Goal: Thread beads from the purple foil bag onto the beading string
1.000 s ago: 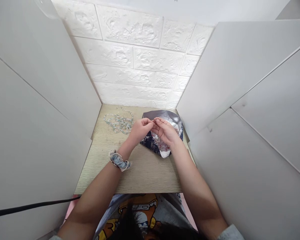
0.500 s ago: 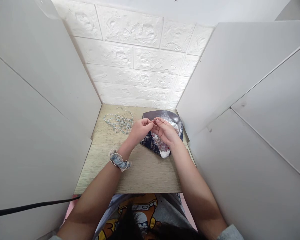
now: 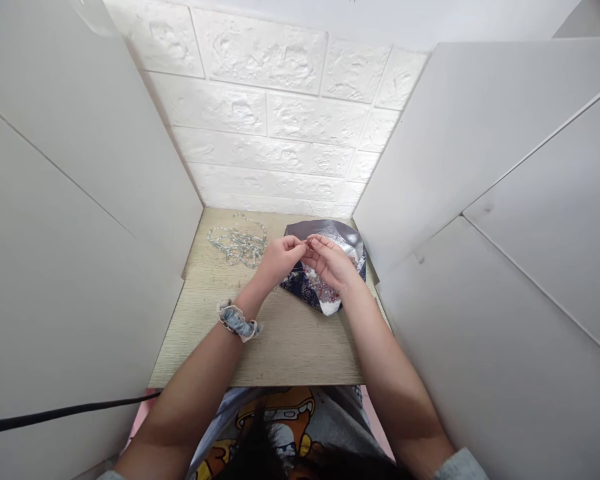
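My left hand [image 3: 281, 257] is closed in a pinch, fingertips meeting those of my right hand [image 3: 336, 263]. Thumb and fingers of the right hand are pressed together as well. Whatever is between the fingertips is too small to make out. Both hands hover over a dark blue patterned bag [image 3: 300, 285] with a silver lining, spread on the table. Small pink, purple and clear beads [image 3: 325, 291] lie in it, partly hidden by the right hand. Left of the hands, strings of pale green and white beads [image 3: 240, 248] lie in a tangled heap.
The light wooden table [image 3: 290, 353] is hemmed in by a grey-white panel [image 3: 80, 200] on the left, another panel [image 3: 430, 167] on the right, and a white brick-pattern wall [image 3: 280, 120] behind. A black cable [image 3: 70, 415] runs in at lower left.
Hardly anything differs. Both hands keep their place above the bag, with only a very slight shift at the fingertips.
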`<state>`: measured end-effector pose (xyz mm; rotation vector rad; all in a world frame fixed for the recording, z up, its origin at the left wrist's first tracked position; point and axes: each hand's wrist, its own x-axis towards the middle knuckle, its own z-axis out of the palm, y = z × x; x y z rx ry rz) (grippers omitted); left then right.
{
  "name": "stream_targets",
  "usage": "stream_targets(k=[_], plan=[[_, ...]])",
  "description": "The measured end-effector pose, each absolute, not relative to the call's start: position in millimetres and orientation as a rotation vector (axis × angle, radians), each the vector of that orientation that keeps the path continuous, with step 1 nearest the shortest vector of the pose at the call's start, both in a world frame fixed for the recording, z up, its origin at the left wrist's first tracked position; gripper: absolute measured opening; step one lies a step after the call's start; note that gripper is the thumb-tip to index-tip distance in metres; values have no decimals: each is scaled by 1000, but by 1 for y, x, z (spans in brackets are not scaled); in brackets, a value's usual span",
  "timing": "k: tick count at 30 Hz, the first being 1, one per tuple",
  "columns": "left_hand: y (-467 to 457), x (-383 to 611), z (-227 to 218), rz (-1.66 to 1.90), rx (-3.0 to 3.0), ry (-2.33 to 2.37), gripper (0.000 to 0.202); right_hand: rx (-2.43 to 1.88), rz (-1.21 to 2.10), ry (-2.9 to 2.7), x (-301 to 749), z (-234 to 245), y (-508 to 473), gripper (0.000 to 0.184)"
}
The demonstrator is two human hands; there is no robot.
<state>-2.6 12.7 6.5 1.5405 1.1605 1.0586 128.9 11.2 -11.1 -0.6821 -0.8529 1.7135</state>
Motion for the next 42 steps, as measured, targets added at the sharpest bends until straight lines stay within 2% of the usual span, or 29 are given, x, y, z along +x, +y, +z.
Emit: stream_targets(k=[42], plan=[[10, -1, 14, 1034, 1546, 1140, 17, -772, 1679, -913, 130, -9, 10, 13]])
